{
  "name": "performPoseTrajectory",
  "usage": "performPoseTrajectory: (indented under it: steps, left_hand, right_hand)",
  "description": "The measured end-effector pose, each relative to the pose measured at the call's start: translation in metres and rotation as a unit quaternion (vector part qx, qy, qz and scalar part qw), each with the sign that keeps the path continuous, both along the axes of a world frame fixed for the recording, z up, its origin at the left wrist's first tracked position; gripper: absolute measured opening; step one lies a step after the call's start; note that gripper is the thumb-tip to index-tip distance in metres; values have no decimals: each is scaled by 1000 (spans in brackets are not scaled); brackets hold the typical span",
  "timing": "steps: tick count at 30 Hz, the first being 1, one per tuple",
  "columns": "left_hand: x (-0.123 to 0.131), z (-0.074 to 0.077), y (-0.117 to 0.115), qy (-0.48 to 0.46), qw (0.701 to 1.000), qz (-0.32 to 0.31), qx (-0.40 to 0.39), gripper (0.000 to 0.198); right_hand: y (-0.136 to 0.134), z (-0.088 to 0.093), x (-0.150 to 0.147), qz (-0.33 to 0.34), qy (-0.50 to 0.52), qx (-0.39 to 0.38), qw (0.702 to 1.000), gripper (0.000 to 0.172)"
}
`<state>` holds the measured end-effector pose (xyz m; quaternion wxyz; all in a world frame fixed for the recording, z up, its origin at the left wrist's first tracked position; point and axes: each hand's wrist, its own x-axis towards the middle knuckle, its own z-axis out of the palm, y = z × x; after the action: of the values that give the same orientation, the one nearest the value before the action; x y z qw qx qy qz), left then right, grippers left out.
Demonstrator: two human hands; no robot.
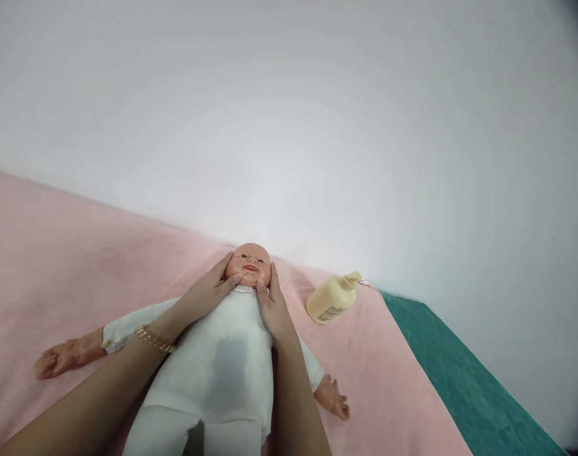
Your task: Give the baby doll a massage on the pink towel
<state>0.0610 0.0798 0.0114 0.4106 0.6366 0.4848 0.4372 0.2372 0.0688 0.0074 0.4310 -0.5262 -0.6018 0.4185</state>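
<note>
A baby doll (222, 354) with a white cloth body lies on its back, its head at the far end and its arms spread to both sides. My left hand (213, 285) cups one side of the doll's head, the thumb on its cheek and chin. On the other side my right hand (272, 301) wraps the head the same way, thumb by the chin. The fingers of both hands pass partly behind the head and are hidden there. A gold-coloured bracelet (153, 339) circles my left wrist.
To the right of the doll a pale yellow pump bottle (333, 299) stands on the pink cloth (388, 380). A green surface (464, 373) shows past the cloth's right edge. Behind everything rises a white wall (289, 126).
</note>
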Motion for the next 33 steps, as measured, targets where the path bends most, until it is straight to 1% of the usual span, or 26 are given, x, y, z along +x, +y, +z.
performPoseTrajectory:
  steps: [4, 11, 14, 17, 19, 21, 25, 29, 33]
  left_hand:
    - [-3, -6, 5, 35, 999, -2, -19, 83]
    - [-3, -13, 8, 39, 999, 2, -21, 84]
    - [-2, -11, 7, 36, 999, -2, -28, 84]
    - [-2, -5, 3, 33, 999, 5, -35, 83]
    - [0, -1, 0, 22, 999, 14, -28, 83]
    - [1, 0, -1, -6, 1000, 6, -18, 84]
    - [2, -8, 5, -60, 998, -28, -4, 83]
    - [2, -17, 12, -55, 998, -28, 7, 84]
    - [2, -18, 12, -50, 998, -23, 13, 84]
  right_hand:
    - [1, -1, 2, 1, 5, -3, 1000, 109]
    - [0, 1, 2, -4, 7, -15, 1000, 108]
    - [-2, 6, 0, -3, 9, -19, 1000, 106]
    - [-3, 9, -1, 3, 8, -23, 1000, 106]
    - [-4, 9, -2, 4, 9, -25, 1000, 107]
    - [-3, 7, -2, 8, 19, -24, 1000, 109]
    - [2, 1, -4, 14, 31, -13, 999, 113]
    - [3, -2, -4, 3, 18, -9, 1000, 110]
    - [3, -3, -3, -4, 5, -4, 1000, 105]
